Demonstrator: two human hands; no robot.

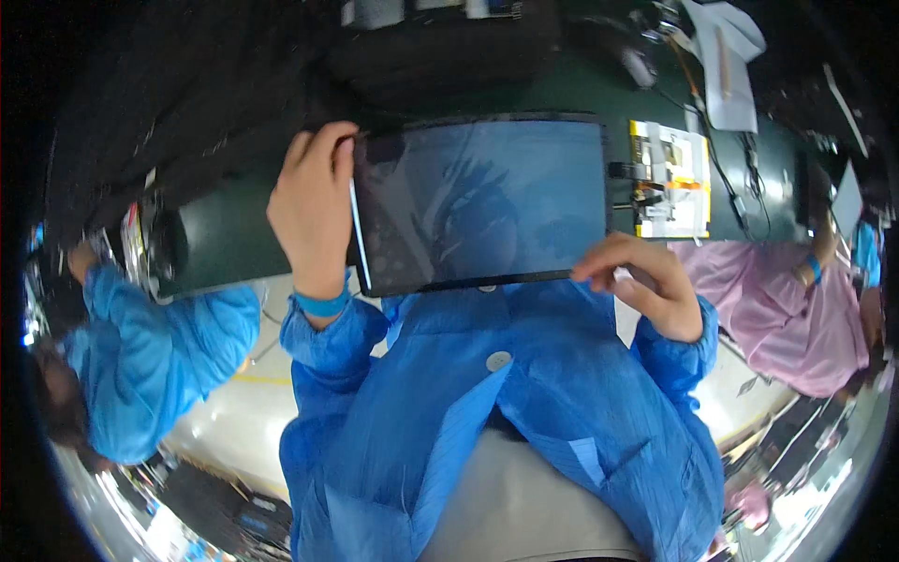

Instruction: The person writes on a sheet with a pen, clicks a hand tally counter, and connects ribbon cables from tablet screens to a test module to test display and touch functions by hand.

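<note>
A flat dark screen panel [487, 206], tablet-like with a thin black frame, lies slightly tilted in front of my body at the bench's near edge. Reflections show on its glossy face, which looks unlit. My left hand [314, 206] grips its left side, fingers curled over the upper left corner, and a bright strip runs along that edge. At the lower right corner, my right hand [651, 281] has its fingers bent, with the fingertips against the frame. What lies under the panel is hidden.
Right of the panel, a white-and-yellow board [672, 183] with taped parts and a connector sits on the dark green bench [225, 234]. Cables [735, 197] and white sheets [729, 75] lie beyond it. Co-workers in blue [159, 347] and pink [777, 309] sit at either side.
</note>
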